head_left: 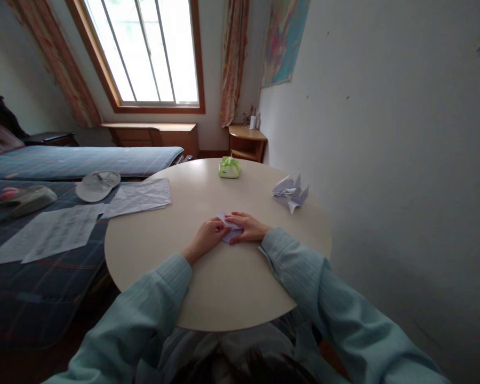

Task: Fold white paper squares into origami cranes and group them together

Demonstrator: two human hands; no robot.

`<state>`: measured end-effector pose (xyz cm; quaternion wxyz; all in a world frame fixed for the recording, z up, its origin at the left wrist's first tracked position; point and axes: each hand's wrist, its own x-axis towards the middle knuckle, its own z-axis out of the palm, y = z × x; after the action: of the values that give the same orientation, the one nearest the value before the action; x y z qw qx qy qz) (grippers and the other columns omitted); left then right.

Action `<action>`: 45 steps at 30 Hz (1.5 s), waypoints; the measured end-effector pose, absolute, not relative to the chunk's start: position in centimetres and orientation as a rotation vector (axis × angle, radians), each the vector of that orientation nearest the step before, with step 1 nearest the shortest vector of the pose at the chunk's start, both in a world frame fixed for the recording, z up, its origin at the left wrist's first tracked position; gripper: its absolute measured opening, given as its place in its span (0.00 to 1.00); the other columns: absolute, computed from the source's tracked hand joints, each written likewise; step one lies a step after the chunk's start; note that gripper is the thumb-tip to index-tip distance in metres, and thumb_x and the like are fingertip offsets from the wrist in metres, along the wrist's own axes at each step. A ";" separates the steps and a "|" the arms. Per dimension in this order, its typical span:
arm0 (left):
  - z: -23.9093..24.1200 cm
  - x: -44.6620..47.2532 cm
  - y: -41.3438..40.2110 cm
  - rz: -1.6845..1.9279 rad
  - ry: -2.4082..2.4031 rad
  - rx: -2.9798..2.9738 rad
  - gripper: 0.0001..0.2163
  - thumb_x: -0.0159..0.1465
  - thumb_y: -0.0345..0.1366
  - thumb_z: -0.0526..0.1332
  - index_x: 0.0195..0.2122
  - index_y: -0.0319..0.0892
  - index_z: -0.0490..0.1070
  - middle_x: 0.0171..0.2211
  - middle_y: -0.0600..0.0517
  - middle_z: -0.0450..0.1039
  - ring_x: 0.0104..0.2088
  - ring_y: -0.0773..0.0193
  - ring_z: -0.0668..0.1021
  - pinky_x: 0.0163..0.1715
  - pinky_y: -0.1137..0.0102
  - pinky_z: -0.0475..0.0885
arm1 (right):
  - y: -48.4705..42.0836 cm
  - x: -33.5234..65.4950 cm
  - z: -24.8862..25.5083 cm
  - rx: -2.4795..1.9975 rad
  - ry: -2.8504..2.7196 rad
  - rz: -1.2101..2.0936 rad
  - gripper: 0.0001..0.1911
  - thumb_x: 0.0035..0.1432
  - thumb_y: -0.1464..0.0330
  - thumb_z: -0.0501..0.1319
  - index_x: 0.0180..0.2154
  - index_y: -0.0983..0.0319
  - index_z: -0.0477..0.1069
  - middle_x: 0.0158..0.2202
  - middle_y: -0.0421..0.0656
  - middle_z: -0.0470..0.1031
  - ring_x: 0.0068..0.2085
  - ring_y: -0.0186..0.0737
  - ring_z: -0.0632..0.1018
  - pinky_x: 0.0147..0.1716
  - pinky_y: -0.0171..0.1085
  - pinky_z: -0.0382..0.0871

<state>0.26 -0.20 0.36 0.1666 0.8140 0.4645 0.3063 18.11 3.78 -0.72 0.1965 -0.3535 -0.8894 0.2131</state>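
A small folded piece of pale lilac paper point(232, 234) lies on the round table point(220, 293), partly covered by my fingers. My left hand point(210, 234) has its fingers curled and pinches the paper's left side. Over the right side rests my right hand point(250, 228), with fingers reaching across the far part and the thumb at the near edge, holding the paper between them. Farther right on the table stand folded paper pieces with pointed tips point(292, 193), which look like origami. The exact folds under my hands are hidden.
A green tissue pack point(229, 168) sits at the table's far edge. Pale sheets point(140, 197) overhang the left edge. Beside the table, a bed point(64, 288) holds printed pages point(60, 232) and a white cap point(98, 185). A wall point(392, 176) rises on the right.
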 end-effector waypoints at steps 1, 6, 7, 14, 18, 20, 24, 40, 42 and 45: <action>0.3 0.3 -0.2 0.867 1.331 2.305 0.11 0.57 0.37 0.55 0.21 0.39 0.71 0.26 0.52 0.70 0.28 0.69 0.70 0.31 0.73 0.65 | 3.7 18.1 -0.7 -0.994 -2.493 0.591 0.40 0.32 0.52 0.66 0.50 0.59 0.63 0.54 0.45 0.62 0.57 0.50 0.58 0.56 0.47 0.50; 0.2 0.6 -0.3 0.854 1.305 2.254 0.10 0.55 0.37 0.56 0.22 0.39 0.72 0.25 0.53 0.70 0.26 0.70 0.69 0.28 0.74 0.63 | 3.6 17.9 -0.5 -1.022 -2.535 0.555 0.41 0.34 0.52 0.65 0.52 0.60 0.61 0.55 0.46 0.61 0.58 0.50 0.57 0.56 0.47 0.49; 0.1 0.6 -0.3 0.848 1.302 2.242 0.10 0.55 0.37 0.57 0.22 0.39 0.72 0.24 0.53 0.70 0.25 0.70 0.69 0.28 0.74 0.63 | 3.6 17.9 -0.5 -1.026 -2.542 0.551 0.41 0.35 0.52 0.65 0.52 0.60 0.61 0.55 0.46 0.61 0.58 0.50 0.57 0.56 0.47 0.49; 0.3 0.8 -0.6 0.810 1.218 2.166 0.07 0.51 0.35 0.58 0.22 0.38 0.72 0.21 0.54 0.70 0.23 0.70 0.68 0.24 0.75 0.61 | 3.6 17.9 -0.6 -1.018 -2.545 0.534 0.41 0.35 0.52 0.65 0.52 0.59 0.61 0.55 0.45 0.60 0.58 0.50 0.57 0.56 0.47 0.49; 0.3 0.8 -0.6 0.818 1.129 2.146 0.05 0.50 0.32 0.58 0.22 0.37 0.72 0.21 0.54 0.69 0.23 0.71 0.66 0.24 0.75 0.61 | 3.5 17.8 -0.5 -1.021 -2.550 0.514 0.41 0.34 0.53 0.65 0.52 0.59 0.61 0.55 0.46 0.60 0.58 0.50 0.57 0.56 0.47 0.49; 0.2 0.8 -0.5 0.823 1.114 2.129 0.05 0.50 0.31 0.58 0.22 0.37 0.71 0.20 0.54 0.68 0.22 0.72 0.65 0.23 0.76 0.61 | 3.5 17.8 -0.6 -1.023 -2.553 0.504 0.42 0.34 0.53 0.65 0.52 0.59 0.61 0.55 0.46 0.60 0.58 0.51 0.57 0.56 0.47 0.49; -0.1 0.8 -0.4 0.854 1.131 2.073 0.05 0.50 0.33 0.58 0.23 0.37 0.70 0.19 0.56 0.65 0.21 0.72 0.64 0.22 0.76 0.60 | 3.7 17.9 -0.8 -1.002 -2.573 0.478 0.43 0.34 0.52 0.65 0.53 0.61 0.60 0.55 0.47 0.60 0.58 0.51 0.57 0.56 0.47 0.49; 1.3 0.2 -0.6 1.554 1.217 2.179 0.07 0.57 0.35 0.55 0.26 0.39 0.67 0.24 0.53 0.68 0.27 0.69 0.69 0.27 0.74 0.65 | 4.3 18.0 -0.9 -0.942 -2.358 0.474 0.14 0.58 0.68 0.50 0.43 0.60 0.69 0.44 0.44 0.72 0.48 0.38 0.70 0.49 0.39 0.61; 1.5 0.1 -1.0 1.607 1.240 2.221 0.07 0.58 0.34 0.53 0.27 0.39 0.67 0.25 0.52 0.68 0.28 0.68 0.69 0.29 0.73 0.65 | 4.0 17.9 -0.5 -1.029 -2.343 0.449 0.14 0.58 0.68 0.49 0.41 0.61 0.70 0.43 0.45 0.72 0.45 0.38 0.72 0.45 0.38 0.63; 1.5 0.0 -1.2 1.544 1.215 2.294 0.08 0.59 0.33 0.52 0.26 0.39 0.68 0.25 0.51 0.68 0.29 0.67 0.70 0.31 0.72 0.66 | 3.6 17.8 0.1 -1.131 -2.332 0.390 0.13 0.59 0.69 0.48 0.37 0.61 0.71 0.39 0.44 0.74 0.40 0.37 0.73 0.40 0.35 0.64</action>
<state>0.04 -1.17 1.47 0.0605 0.7580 0.4017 0.5103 17.78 3.59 0.10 0.2576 -0.4170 -0.8597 0.1438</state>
